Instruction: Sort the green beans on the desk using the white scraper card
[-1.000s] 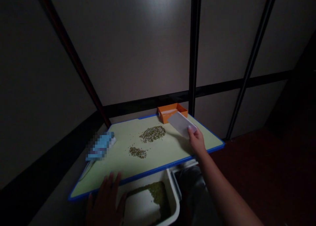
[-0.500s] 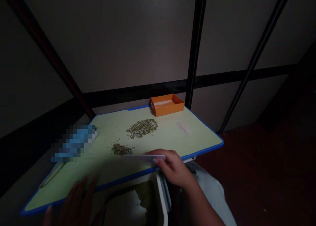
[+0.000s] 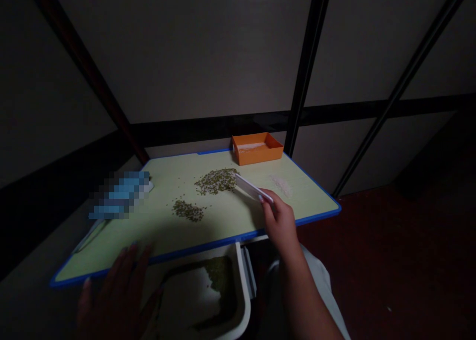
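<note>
My right hand [image 3: 278, 216] is closed around one end of a thin, flat white strip [image 3: 253, 187]; its exact kind is unclear. The strip's far end reaches the right edge of a larger pile of green beans or seeds [image 3: 215, 181] mixed with white grains. Nearer to me lies a smaller, darker pile of seeds [image 3: 188, 210]. A small patch of white grains [image 3: 281, 185] is on the right, beyond my hand. My left hand [image 3: 115, 290] has its fingers spread at the table's front edge, in shadow, holding nothing I can see.
A pale-green tabletop with a blue rim [image 3: 174, 255] carries the piles. An orange box [image 3: 260, 155] with white grains inside stands at the back. Below the front edge, a white drawer [image 3: 243, 300] holds green matter. A blurred blue item [image 3: 122, 196] lies at left.
My right hand has moved forward and right with the white strip, from beside the smaller pile to the larger one. My left hand stays spread at the front edge. The view has shifted slightly.
</note>
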Demonstrator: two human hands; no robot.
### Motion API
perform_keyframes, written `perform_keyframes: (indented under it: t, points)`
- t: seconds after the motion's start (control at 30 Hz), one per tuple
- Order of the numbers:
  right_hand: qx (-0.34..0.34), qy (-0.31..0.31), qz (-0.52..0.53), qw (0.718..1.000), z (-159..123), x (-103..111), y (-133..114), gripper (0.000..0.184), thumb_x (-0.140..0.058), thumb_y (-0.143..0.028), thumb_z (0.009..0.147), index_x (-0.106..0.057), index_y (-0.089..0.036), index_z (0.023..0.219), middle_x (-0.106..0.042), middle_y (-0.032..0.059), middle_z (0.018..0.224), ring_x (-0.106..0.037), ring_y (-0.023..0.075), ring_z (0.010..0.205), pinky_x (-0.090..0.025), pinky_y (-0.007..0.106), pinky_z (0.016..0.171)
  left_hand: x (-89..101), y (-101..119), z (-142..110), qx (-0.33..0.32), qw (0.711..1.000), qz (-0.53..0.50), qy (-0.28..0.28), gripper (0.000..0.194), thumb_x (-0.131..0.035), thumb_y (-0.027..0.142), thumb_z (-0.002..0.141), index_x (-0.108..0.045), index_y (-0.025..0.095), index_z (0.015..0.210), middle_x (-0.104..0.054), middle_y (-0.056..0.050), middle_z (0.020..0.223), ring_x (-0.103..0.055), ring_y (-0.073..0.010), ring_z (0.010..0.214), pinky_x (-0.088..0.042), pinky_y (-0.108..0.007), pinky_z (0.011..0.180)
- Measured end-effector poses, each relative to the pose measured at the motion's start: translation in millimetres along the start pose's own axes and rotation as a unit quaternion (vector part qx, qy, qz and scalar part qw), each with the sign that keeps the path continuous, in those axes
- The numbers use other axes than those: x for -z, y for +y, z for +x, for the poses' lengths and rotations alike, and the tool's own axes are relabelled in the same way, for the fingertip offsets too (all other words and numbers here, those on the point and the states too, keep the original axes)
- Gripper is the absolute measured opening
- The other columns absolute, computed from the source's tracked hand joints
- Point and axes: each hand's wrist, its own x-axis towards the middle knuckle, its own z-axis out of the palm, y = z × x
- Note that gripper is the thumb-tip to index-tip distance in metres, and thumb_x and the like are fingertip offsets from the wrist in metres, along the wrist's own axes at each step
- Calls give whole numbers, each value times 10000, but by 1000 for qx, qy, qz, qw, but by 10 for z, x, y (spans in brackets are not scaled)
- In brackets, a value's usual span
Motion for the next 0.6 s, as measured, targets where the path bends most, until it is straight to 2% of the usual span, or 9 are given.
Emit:
perform_keyframes:
  t: [0.17, 0.33, 0.43, 0.53, 0.6]
  points:
    - [-3, -18, -31, 999, 48, -127, -48, 338, -516, -212, 915, -779, -270, 1119, -821, 58, 1058, -758, 270, 996, -573, 366, 906, 43, 6, -8, -18, 999, 10, 35, 746, -341, 419, 940, 35, 405, 1584, -290, -97, 1728, -355, -351, 1570, -155, -761, 1291]
    - [-12, -38, -70, 997, 69, -198, -57, 363, -506, -197, 911, -774, -274, 1144, -821, 64, 1033, -760, 273, 934, -572, 361, 853, 75, 4, -10, -34, 998, 12, 45, 731, -333, 401, 948, 11, 378, 1592, -296, -126, 1724, -351, -344, 1573, -177, -751, 1292]
    - [-15, -53, -89, 995, 75, -210, -59, 368, -510, -192, 913, -771, -274, 1159, -823, 65, 1059, -764, 275, 943, -570, 359, 861, 95, 34, 1, -21, 999, 12, 38, 719, -323, 408, 956, 22, 395, 1586, -305, -111, 1723, -354, -346, 1571, -174, -758, 1287]
    - [-15, -67, -109, 992, 77, -208, -83, 389, -502, -180, 913, -767, -270, 1183, -824, 65, 1091, -768, 275, 970, -567, 358, 880, 55, 48, 13, -4, 1000, -1, 29, 715, -317, 432, 957, 25, 413, 1584, -319, -94, 1720, -361, -342, 1569, -174, -748, 1291]
    - [-13, -78, -120, 990, 76, -202, -113, 411, -490, -163, 912, -762, -267, 1202, -826, 62, 1104, -773, 267, 980, -565, 350, 887, -2, 39, 14, -3, 999, -13, 49, 709, -297, 435, 952, 7, 393, 1591, -310, -115, 1723, -364, -354, 1566, -173, -749, 1289]
